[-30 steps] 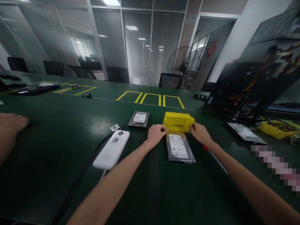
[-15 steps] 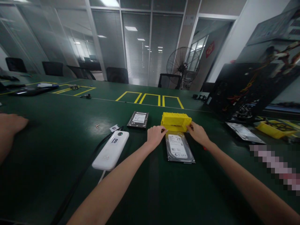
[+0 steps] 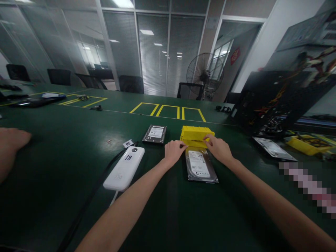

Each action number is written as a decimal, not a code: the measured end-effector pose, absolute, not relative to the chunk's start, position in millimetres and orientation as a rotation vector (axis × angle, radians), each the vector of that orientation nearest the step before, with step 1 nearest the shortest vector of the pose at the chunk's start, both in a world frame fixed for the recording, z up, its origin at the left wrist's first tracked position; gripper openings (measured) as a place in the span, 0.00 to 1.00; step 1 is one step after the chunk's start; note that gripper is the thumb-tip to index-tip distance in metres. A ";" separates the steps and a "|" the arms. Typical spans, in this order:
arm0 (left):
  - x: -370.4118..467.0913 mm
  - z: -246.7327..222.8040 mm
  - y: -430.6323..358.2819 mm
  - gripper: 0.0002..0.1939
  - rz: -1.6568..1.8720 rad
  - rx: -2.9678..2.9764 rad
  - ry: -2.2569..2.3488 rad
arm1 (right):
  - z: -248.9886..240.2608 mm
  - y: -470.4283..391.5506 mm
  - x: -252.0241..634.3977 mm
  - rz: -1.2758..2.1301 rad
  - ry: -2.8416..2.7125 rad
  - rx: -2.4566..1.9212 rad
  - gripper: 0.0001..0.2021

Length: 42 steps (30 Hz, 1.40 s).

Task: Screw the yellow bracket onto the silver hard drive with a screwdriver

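"Where is that yellow plastic bin (image 3: 194,132) sitting?"

"It's lying on the dark green counter (image 3: 196,217), just ahead of both hands, its long axis running left to right across the person. The silver rectangular hard drive (image 3: 198,163) with a white label is resting on the near side, its far end meeting the bin's near edge. I can't tell whether they're touching."

"Which hand is nearer?"

"Both are close. The left hand (image 3: 172,154) is hovering at the bin's near left corner, thumb and finger drawn together. The right hand (image 3: 219,148) is reaching in from the right, its fingertips in front of the opening."

"Are they grasping anything?"

"I can't tell for either. The left fingers are curling near the rim, maybe around something small; the right ones are bending inward, and whatever they might be pinching isn't showing."

"What's changing?"

"Half a second ago the right hand was holding the bin's right end. Now its fingers are sitting further left, over the front. The bin, the drive and the left hand are staying practically where they were."
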State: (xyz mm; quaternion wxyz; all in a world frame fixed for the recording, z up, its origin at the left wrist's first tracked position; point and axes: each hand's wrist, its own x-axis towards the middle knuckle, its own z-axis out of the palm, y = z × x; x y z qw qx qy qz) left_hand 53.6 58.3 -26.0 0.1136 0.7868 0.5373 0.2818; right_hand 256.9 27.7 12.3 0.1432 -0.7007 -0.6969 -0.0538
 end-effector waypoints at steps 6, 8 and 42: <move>52.7 -26.5 59.0 0.12 0.860 2.302 1.544 | 6.9 39.9 249.6 -0.164 -2.052 -2.217 0.16; 52.8 -26.3 59.1 0.12 0.855 2.295 1.547 | 6.7 43.1 246.9 -0.169 -2.044 -2.265 0.18; 52.1 -29.3 66.2 0.13 0.852 1.964 1.502 | 1.1 53.4 242.5 -0.161 -2.086 -2.288 0.18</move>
